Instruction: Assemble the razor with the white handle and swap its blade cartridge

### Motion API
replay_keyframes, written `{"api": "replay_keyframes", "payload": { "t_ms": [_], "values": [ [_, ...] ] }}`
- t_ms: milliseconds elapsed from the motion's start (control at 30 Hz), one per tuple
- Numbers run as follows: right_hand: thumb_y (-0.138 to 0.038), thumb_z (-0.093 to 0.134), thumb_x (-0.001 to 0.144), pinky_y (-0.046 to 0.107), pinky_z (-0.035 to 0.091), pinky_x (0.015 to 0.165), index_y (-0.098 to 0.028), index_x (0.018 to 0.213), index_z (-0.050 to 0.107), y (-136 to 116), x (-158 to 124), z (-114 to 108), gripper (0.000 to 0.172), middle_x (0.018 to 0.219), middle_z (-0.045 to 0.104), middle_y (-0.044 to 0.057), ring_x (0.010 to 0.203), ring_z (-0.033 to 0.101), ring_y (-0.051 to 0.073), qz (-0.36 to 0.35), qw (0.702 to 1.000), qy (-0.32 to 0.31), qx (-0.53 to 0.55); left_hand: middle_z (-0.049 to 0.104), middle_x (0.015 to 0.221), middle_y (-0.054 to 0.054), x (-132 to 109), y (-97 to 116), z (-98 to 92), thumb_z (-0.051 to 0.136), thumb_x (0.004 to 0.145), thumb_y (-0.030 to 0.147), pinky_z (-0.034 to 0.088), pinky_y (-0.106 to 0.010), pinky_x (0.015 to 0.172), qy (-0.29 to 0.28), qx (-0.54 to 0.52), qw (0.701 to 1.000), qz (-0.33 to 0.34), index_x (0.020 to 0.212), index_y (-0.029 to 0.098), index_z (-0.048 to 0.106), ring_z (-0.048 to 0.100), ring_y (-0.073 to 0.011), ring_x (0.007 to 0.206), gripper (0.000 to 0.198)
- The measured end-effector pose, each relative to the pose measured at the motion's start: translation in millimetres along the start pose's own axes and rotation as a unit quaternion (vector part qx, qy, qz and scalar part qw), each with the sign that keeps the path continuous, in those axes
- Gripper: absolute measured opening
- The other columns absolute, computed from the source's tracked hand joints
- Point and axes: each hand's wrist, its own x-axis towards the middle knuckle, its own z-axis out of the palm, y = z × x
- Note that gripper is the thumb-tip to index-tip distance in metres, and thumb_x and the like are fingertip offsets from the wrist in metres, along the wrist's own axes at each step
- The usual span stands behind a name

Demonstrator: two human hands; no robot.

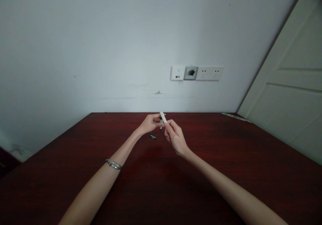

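Above the middle of the table, my two hands meet. My right hand (175, 137) pinches the lower end of a short white stick-like piece (163, 117), which tilts up to the left. My left hand (150, 124) has its fingers closed around a small black-and-white piece (161, 127) just behind and below the white stick; its exact kind is too small to tell. Whether the two pieces touch is unclear. On the table below my left hand lies a small dark green piece (153, 136), apart from both hands.
The dark red wooden table (156, 191) reaches back to a pale wall. Wall sockets (208, 73) sit above its rear edge. A thin flat strip (235, 117) lies at the back right corner, beside a white panelled door (291, 94).
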Motion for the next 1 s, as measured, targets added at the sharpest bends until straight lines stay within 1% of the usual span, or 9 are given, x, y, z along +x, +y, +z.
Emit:
{"api": "replay_keyframes", "payload": {
  "t_ms": [133,233,333,400,500,567,700,867,1000],
  "values": [
    [-0.042,0.042,0.09,0.021,0.026,0.042,-0.02,0.077,0.047,2,-3,4,0.026,0.05,0.04,-0.007,0.042,0.034,0.008,-0.001,0.998,-0.036,-0.047,0.06,0.066,0.0,0,-1,-2.1,0.063,0.067,0.022,0.042,-0.022,0.059,-0.007,0.034,0.999,0.032,0.073,0.011,0.059,0.053,-0.0106,0.06,0.013],
    [-0.04,0.041,0.091,0.022,0.029,0.047,-0.02,0.073,0.048,-12,0,-1,0.028,0.053,0.042,-0.005,0.047,0.037,0.009,-0.014,0.992,-0.088,-0.092,0.06,0.066,0.0,1,-2,-2.6,0.06,0.067,0.019,0.042,-0.021,0.057,-0.008,0.062,0.998,0.032,0.072,0.012,0.059,0.053,-0.011,0.06,0.009],
    [-0.038,0.042,0.09,0.023,0.031,0.052,-0.019,0.07,0.05,-36,13,-20,0.028,0.059,0.044,-0.004,0.053,0.039,0.01,-0.04,0.983,-0.101,-0.146,0.061,0.067,-0.001,1,-1,-0.5,0.059,0.068,0.017,0.043,-0.023,0.061,-0.009,0.063,0.998,0.022,0.072,0.012,0.06,0.055,-0.0122,0.063,0.007],
    [-0.039,0.043,0.089,0.024,0.031,0.055,-0.019,0.07,0.052,-51,23,-39,0.029,0.062,0.046,-0.003,0.058,0.041,0.011,-0.054,0.972,-0.088,-0.21,0.062,0.07,-0.001,0,1,1.3,0.06,0.069,0.016,0.044,-0.025,0.066,-0.003,0.075,0.997,0.024,0.075,0.012,0.062,0.057,-0.0129,0.067,0.007],
    [-0.045,0.046,0.085,0.024,0.028,0.054,-0.018,0.062,0.053,-65,32,-63,0.036,0.056,0.046,-0.002,0.056,0.04,0.012,-0.027,0.936,-0.081,-0.342,0.064,0.073,-0.001,-2,4,3.2,0.059,0.072,0.017,0.044,-0.025,0.07,0.007,0.116,0.992,0.039,0.079,0.013,0.064,0.057,-0.0137,0.071,0.009],
    [-0.049,0.046,0.085,0.025,0.028,0.054,-0.018,0.059,0.055,-69,34,-71,0.041,0.055,0.048,-0.001,0.056,0.042,0.013,-0.019,0.907,-0.081,-0.413,0.063,0.072,0.0,-3,6,3.8,0.059,0.074,0.017,0.043,-0.024,0.069,0.012,0.143,0.988,0.053,0.079,0.013,0.064,0.057,-0.0136,0.071,0.008],
    [-0.052,0.044,0.085,0.026,0.027,0.055,-0.019,0.063,0.063,-74,30,-68,0.043,0.056,0.055,0.0,0.057,0.046,0.014,-0.04,0.863,-0.07,-0.498,0.063,0.072,0.0,-4,9,4.4,0.058,0.076,0.017,0.041,-0.023,0.068,0.015,0.188,0.979,0.072,0.078,0.013,0.064,0.056,-0.013,0.07,0.008],
    [-0.047,0.045,0.087,0.026,0.026,0.055,-0.021,0.071,0.07,-77,27,-56,0.039,0.062,0.064,0.003,0.058,0.053,0.014,-0.103,0.832,-0.06,-0.541,0.065,0.073,0.0,-5,9,4.9,0.057,0.076,0.016,0.04,-0.022,0.067,0.012,0.207,0.976,0.067,0.081,0.013,0.065,0.056,-0.0127,0.069,0.01],
    [-0.048,0.049,0.085,0.027,0.025,0.053,-0.022,0.073,0.072,-79,31,-64,0.037,0.065,0.067,0.005,0.056,0.053,0.015,-0.113,0.8,-0.073,-0.584,0.065,0.073,0.0,-4,8,5.1,0.059,0.075,0.017,0.04,-0.021,0.066,0.009,0.215,0.974,0.071,0.083,0.014,0.066,0.055,-0.0123,0.068,0.011]
  ]
}}
